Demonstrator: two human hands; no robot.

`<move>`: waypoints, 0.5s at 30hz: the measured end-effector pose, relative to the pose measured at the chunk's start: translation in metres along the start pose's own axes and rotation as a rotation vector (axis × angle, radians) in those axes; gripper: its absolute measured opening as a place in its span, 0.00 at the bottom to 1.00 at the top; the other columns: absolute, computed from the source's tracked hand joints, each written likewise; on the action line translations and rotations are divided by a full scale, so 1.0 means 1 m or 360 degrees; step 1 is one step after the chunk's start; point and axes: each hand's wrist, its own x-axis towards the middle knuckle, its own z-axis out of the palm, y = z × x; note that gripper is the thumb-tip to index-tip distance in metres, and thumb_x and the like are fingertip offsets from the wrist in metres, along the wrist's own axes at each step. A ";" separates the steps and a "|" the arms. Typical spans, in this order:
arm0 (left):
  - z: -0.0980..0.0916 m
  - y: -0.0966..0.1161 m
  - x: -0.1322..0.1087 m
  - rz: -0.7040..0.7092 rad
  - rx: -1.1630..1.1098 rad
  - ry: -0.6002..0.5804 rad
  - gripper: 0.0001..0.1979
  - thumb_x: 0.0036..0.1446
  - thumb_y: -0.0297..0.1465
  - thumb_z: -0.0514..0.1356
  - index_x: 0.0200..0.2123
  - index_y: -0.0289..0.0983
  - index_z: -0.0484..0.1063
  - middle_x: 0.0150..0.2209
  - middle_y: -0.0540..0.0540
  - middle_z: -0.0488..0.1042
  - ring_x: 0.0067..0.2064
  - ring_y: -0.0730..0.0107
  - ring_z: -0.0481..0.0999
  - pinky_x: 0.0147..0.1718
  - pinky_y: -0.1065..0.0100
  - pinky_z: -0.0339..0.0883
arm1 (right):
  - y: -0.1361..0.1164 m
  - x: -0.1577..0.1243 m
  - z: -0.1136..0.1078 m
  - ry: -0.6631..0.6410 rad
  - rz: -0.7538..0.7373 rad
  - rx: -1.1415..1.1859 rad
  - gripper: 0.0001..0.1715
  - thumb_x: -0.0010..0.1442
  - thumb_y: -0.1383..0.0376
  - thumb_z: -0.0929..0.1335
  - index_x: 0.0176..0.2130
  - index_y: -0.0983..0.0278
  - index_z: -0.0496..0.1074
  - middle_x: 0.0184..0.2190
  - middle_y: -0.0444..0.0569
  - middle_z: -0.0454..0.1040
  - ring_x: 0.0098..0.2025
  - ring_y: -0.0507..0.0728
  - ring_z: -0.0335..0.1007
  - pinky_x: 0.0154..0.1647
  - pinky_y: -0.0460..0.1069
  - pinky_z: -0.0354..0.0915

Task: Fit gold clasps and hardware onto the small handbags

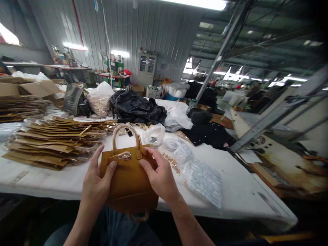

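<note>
A tan-brown handbag (130,181) is held upright between my hands at the table's front edge, above my lap. Its arched handle (125,127) looks wrapped in clear film, and a shiny metal clasp (124,155) sits near its top. My left hand (98,174) grips the left side, thumb on the front panel. My right hand (160,172) holds the upper right corner, thumb also on the front. Fingers behind the bag are partly hidden. Small gold-coloured metal pieces (172,163) lie on the table just right of the bag.
A stack of flat brown bag pieces (56,143) covers the left of the white table (238,188). Plastic packets (203,182) lie to the right. Dark fabric (138,106) and a bag of small parts (99,102) stand behind. A slanted metal post (271,112) rises at right.
</note>
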 end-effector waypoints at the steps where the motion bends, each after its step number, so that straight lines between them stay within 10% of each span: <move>1: 0.002 -0.005 -0.002 -0.0033 0.0009 -0.0023 0.49 0.66 0.48 0.76 0.83 0.49 0.61 0.67 0.37 0.82 0.67 0.40 0.83 0.66 0.44 0.80 | 0.009 0.000 0.001 -0.0027 0.0116 0.0068 0.18 0.75 0.57 0.75 0.61 0.55 0.80 0.57 0.51 0.84 0.58 0.64 0.81 0.67 0.61 0.75; 10: 0.017 -0.054 -0.008 -0.0201 0.0193 -0.0261 0.28 0.63 0.52 0.76 0.58 0.40 0.81 0.57 0.39 0.85 0.60 0.46 0.84 0.59 0.53 0.81 | 0.084 0.009 0.018 -0.0088 0.0487 0.0566 0.36 0.61 0.44 0.83 0.31 0.58 0.61 0.29 0.38 0.61 0.34 0.53 0.55 0.38 0.50 0.61; 15: 0.028 -0.077 -0.007 -0.0661 -0.0189 -0.0024 0.34 0.56 0.54 0.81 0.58 0.44 0.80 0.55 0.45 0.87 0.53 0.52 0.87 0.47 0.63 0.85 | 0.115 0.010 0.022 0.0228 0.0701 0.0876 0.32 0.67 0.35 0.77 0.41 0.59 0.73 0.34 0.42 0.70 0.37 0.56 0.63 0.44 0.51 0.66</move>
